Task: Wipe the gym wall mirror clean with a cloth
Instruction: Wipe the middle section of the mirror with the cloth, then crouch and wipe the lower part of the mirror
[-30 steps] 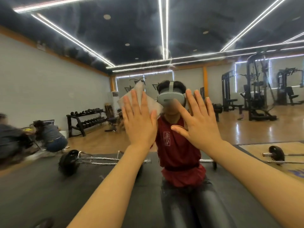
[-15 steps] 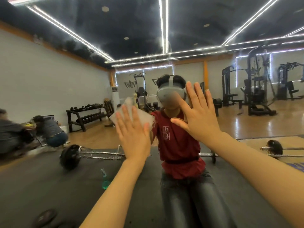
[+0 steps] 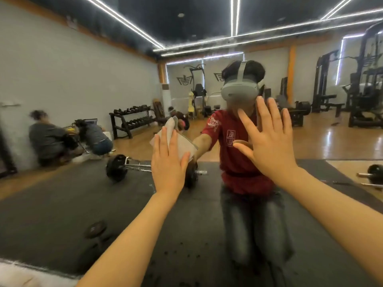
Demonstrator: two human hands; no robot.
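**Cloth pinned flat to the glass under my left hand**

My left hand (image 3: 169, 162) is pressed open-palmed on the cloth (image 3: 176, 139), fingers (image 3: 164, 139) straight and close together, pinning it against the mirror (image 3: 62, 83) left of centre. The cloth sticks out above and to the right of the fingertips, its long axis running up and left to down and right. My right hand (image 3: 269, 146) is flat on bare glass to the right, fingers spread, holding nothing; I judge it a brace. The two hands are apart, the left lower. Since the cloth sits only under the left, that hand has to carry the next stroke. Glass lies free on every side of it; I cannot tell which parts are already clean.
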